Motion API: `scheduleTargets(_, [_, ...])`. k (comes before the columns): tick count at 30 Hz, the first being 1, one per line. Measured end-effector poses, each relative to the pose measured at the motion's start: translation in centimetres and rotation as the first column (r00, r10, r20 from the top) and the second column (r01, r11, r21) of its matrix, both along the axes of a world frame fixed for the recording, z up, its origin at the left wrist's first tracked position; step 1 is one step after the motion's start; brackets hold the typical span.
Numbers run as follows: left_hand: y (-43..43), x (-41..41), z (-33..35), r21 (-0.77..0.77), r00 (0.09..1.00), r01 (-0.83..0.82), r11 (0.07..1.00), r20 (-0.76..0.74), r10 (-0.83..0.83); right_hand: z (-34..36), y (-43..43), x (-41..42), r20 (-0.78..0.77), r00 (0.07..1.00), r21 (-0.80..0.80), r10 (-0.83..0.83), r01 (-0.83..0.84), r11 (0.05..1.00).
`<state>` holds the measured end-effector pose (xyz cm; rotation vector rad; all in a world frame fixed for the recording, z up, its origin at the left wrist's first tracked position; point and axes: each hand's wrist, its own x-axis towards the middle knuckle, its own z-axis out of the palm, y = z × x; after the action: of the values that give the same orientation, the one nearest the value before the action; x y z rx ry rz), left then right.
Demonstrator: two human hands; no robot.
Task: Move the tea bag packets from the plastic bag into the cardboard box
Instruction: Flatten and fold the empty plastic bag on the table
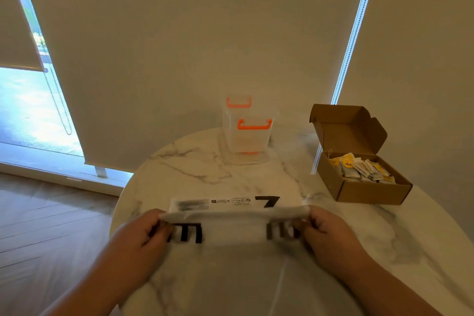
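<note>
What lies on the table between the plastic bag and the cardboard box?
Nothing: in the head view only a short bare stretch of marble table separates the plastic bag from the cardboard box.

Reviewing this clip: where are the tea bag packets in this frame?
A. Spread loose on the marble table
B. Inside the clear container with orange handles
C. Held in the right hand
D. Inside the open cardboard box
D: the tea bag packets lie heaped in the open cardboard box at the table's right, while the left hand and right hand grip only the flat-looking plastic bag.
</note>
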<state>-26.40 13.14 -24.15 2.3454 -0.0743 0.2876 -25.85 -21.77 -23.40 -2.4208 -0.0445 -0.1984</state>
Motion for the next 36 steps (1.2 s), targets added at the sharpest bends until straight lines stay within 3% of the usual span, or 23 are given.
scheduleTargets(3, [-0.6, 0.9, -0.8, 0.119, 0.992, -0.126, 0.985, -0.003, 0.127, -0.1, 0.9, 0.6, -0.008, 0.996, -0.018, -0.087, 0.087, 0.996])
scheduleTargets(6, [-1.4, 1.1, -1.2, 0.233, 0.977, -0.214, 0.948, 0.042, 0.210, -0.7, 1.8, 1.0, -0.053, 0.990, -0.145, -0.133, 0.124, 0.982])
scheduleTargets(9, [-1.6, 1.1, -1.6, 0.286, 0.962, -0.273, 0.919, 0.107, 0.253, -1.3, 1.6, 1.3, 0.011, 0.979, -0.140, -0.201, 0.201, 0.970])
scheduleTargets(12, [-1.5, 0.3, -1.5, 0.375, 0.975, -0.039, 0.926, 0.219, -0.047, -0.7, 1.2, 0.8, 0.144, 0.989, -0.228, 0.034, -0.001, 0.974])
scheduleTargets(15, [-1.8, 0.4, -1.2, 0.526, 0.936, 0.294, 0.798, 0.010, -0.351, -0.7, 2.2, 0.9, -0.081, 0.937, -0.477, 0.340, -0.336, 0.812])
scheduleTargets(18, [-2.0, 1.4, -1.1, 0.558, 0.913, 0.400, 0.727, -0.174, -0.369, -1.4, 3.0, 1.2, -0.230, 0.915, -0.583, 0.331, -0.402, 0.706])
scheduleTargets(24, [-2.1, 1.7, -1.2, 0.612, 0.914, 0.399, 0.683, -0.207, -0.349, -1.1, 3.2, 0.8, -0.248, 0.915, -0.591, 0.318, -0.403, 0.698])
scheduleTargets(29, [-1.8, 1.9, -1.4, 0.566, 0.904, 0.425, 0.707, -0.228, -0.361, -1.2, 2.8, 1.3, -0.252, 0.912, -0.579, 0.324, -0.410, 0.705])
scheduleTargets(33, [-0.7, 1.4, -0.8, 0.276, 0.934, 0.356, 0.893, -0.122, -0.335, -0.9, 0.6, 1.1, -0.173, 0.929, -0.342, 0.328, -0.369, 0.864])
scheduleTargets(36, [-0.2, 0.8, -0.5, 0.117, 0.961, 0.273, 0.955, -0.080, -0.265, -0.7, -0.6, 0.6, -0.104, 0.941, -0.314, 0.322, -0.339, 0.887])
